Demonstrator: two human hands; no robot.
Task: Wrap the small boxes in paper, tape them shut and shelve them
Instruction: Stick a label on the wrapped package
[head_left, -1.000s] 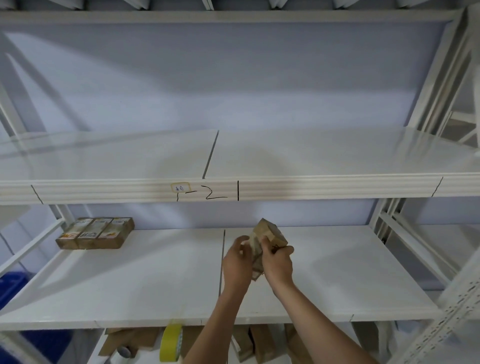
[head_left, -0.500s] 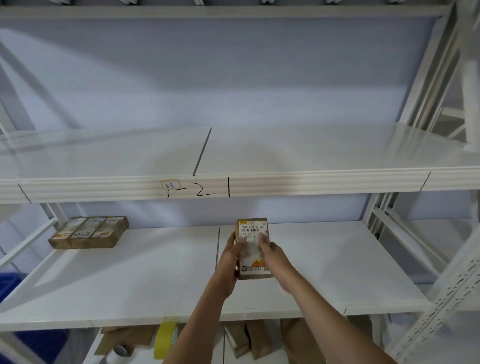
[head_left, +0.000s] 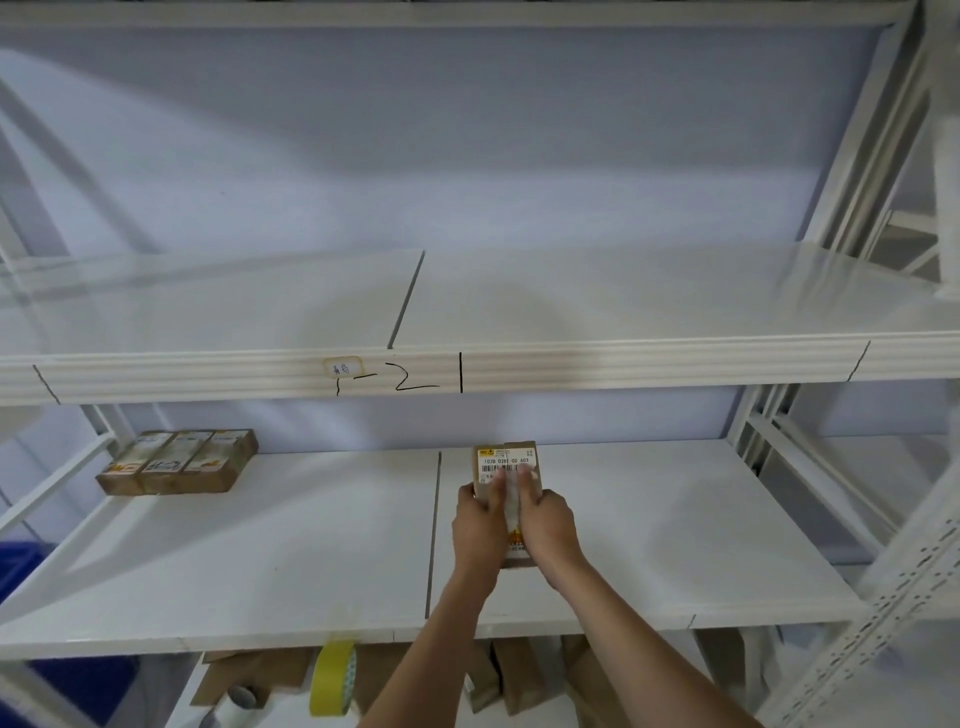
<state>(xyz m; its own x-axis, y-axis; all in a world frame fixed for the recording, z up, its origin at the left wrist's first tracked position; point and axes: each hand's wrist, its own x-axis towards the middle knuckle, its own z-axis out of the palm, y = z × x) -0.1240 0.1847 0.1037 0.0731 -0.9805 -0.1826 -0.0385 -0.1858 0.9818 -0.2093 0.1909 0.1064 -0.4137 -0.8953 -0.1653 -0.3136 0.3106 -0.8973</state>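
A small box wrapped in brown paper (head_left: 506, 458), with a barcode label on top, is held flat between both hands over the lower white shelf (head_left: 260, 561). My left hand (head_left: 478, 525) grips its left side and my right hand (head_left: 548, 522) grips its right side, thumbs lying on the label. Much of the box is hidden under the hands. Three wrapped boxes (head_left: 179, 461) lie side by side at the back left of that same shelf.
An upper white shelf (head_left: 623, 312) marked with handwritten figures on its front edge runs across above. Below the lower shelf are a yellow tape roll (head_left: 332, 678) and brown paper packets (head_left: 514, 675). White rack posts (head_left: 883, 597) stand at the right.
The box was tilted and turning in my hands a second ago. Now it lies flat, label up, and both hands have carried it forward and lower toward the lower shelf.
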